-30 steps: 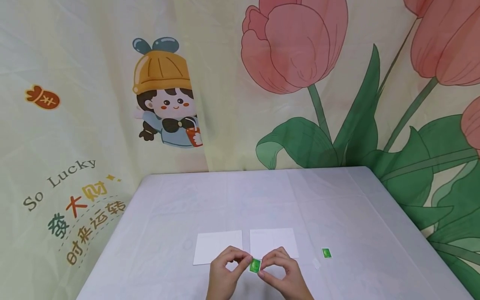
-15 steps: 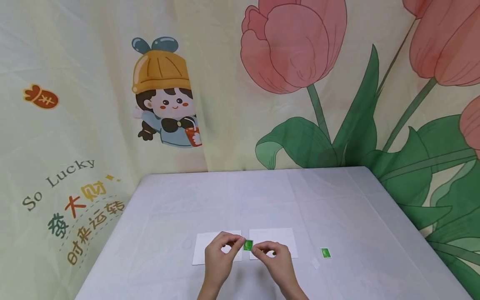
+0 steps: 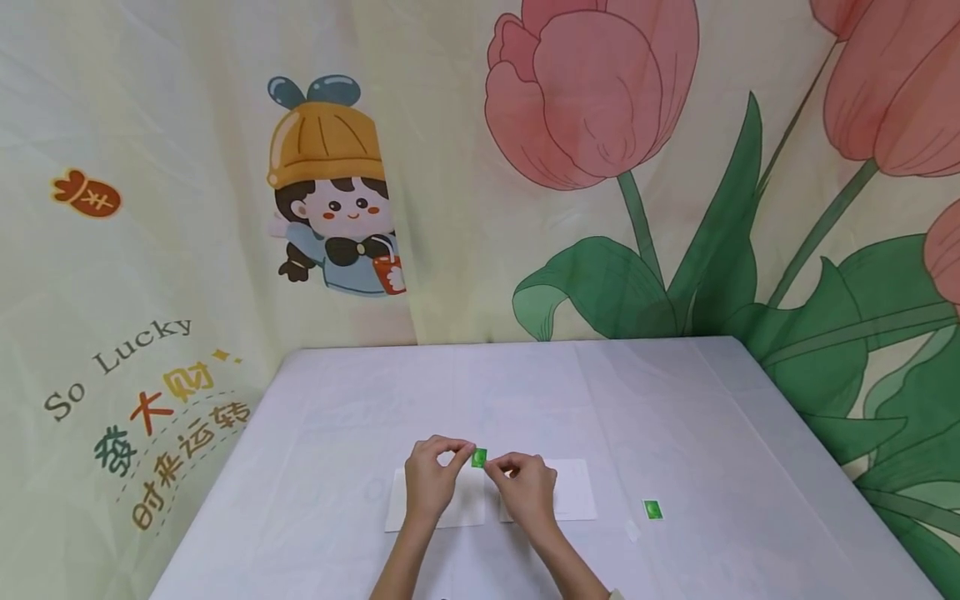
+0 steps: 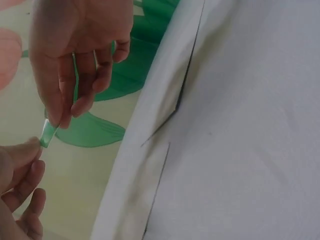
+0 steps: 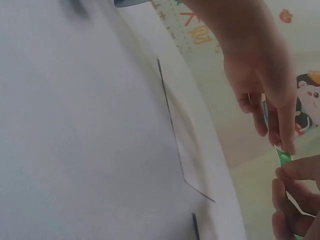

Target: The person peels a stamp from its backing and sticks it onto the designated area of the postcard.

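In the head view a small green stamp (image 3: pixel 479 457) is held up over the table, between my two hands. My left hand (image 3: pixel 429 483) pinches its left edge between thumb and index finger. From the other side, the thumb and index fingertips of my right hand (image 3: pixel 528 493) pinch its lower right edge. Both wrist views show the stamp (image 4: pixel 48 133) tilted between the two sets of fingertips. Beneath the hands lie two white rectangles like envelopes, a left envelope (image 3: pixel 401 504) and a right envelope (image 3: pixel 573 490), each partly covered by a hand or forearm.
A second green stamp (image 3: pixel 653 509) with a white border lies on the table to the right. Near it is a small translucent scrap (image 3: pixel 632 531). The white-covered table (image 3: pixel 360 400) ends at a printed curtain (image 3: pixel 450 208) behind.
Both hands have moved forward and slightly left, carrying the stamp from in front of the envelopes to above their far edges. The second stamp and the envelopes have stayed in place.
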A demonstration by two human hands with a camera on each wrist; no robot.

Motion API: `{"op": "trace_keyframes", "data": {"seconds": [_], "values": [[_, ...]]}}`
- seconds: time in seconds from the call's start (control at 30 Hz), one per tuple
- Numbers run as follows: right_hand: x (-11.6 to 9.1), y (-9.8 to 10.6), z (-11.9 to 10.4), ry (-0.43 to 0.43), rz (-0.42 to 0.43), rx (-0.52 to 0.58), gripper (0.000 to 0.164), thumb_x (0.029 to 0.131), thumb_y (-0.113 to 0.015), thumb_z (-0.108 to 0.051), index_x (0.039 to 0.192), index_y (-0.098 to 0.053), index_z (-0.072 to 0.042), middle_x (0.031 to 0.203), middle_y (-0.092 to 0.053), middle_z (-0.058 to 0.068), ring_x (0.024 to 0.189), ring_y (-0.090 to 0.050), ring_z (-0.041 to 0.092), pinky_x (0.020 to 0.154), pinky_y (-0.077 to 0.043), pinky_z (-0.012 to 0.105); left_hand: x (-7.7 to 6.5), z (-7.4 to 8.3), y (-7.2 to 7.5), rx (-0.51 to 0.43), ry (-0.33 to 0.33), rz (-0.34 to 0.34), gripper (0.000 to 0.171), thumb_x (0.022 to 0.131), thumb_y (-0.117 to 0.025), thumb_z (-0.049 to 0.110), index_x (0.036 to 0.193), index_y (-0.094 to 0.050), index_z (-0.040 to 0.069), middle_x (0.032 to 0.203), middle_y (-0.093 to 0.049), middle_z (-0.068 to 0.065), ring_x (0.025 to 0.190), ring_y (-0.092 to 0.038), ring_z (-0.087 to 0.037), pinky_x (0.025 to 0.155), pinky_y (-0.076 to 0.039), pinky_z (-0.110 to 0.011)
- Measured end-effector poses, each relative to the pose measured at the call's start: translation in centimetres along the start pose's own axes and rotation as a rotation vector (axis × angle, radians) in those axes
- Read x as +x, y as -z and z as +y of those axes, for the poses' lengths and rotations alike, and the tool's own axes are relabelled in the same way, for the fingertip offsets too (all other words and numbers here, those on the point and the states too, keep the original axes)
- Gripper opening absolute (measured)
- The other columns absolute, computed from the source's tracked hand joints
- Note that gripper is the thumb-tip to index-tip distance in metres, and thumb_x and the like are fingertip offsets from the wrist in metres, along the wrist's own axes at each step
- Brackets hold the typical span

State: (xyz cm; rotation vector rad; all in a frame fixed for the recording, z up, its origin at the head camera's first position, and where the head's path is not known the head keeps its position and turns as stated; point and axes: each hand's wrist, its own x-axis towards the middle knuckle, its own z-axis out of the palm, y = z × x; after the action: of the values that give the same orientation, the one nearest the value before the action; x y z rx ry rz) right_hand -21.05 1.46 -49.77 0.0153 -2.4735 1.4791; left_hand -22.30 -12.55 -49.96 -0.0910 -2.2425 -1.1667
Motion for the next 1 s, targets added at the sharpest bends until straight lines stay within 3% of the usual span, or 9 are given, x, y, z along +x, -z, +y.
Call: {"op": "trace_keyframes", "data": {"seconds": [0.37,0.63,1.0], "values": [[0.2,-2.7,2.0,0.063,0.072,-0.211,0.009,0.067,-0.076,-0.022,0.06,-0.07,-0.019,0.057,-0.058,-0.013,0.063,-0.042,0.011,0.067,-0.028,0.037,-0.5,-2.8,-1.0,0.1,0.126,-0.094,0.008,0.072,-0.079,0.019,0.071,-0.074,0.014,0.069,-0.065,0.006,0.067,-0.054,-0.014,0.062,-0.041,-0.028],[0.3,-3.7,3.2,0.025,0.049,-0.263,0.012,0.063,-0.076,-0.026,0.055,-0.067,-0.024,0.059,-0.055,-0.013,0.066,-0.04,0.013,0.068,-0.028,0.038,-1.1,-4.1,-1.5,0.099,0.228,-0.143,0.009,0.073,-0.078,0.02,0.073,-0.073,0.012,0.069,-0.067,0.003,0.064,-0.059,-0.012,0.059,-0.045,-0.026],[0.3,-4.5,4.0,0.026,0.082,-0.316,0.013,0.06,-0.077,-0.028,0.053,-0.066,-0.026,0.07,-0.052,-0.007,0.072,-0.044,0.017,0.069,-0.029,0.041,-1.3,-4.7,-2.2,0.128,0.251,-0.14,0.008,0.072,-0.079,0.017,0.073,-0.073,0.011,0.069,-0.067,0.002,0.067,-0.062,-0.015,0.063,-0.049,-0.032]]}}
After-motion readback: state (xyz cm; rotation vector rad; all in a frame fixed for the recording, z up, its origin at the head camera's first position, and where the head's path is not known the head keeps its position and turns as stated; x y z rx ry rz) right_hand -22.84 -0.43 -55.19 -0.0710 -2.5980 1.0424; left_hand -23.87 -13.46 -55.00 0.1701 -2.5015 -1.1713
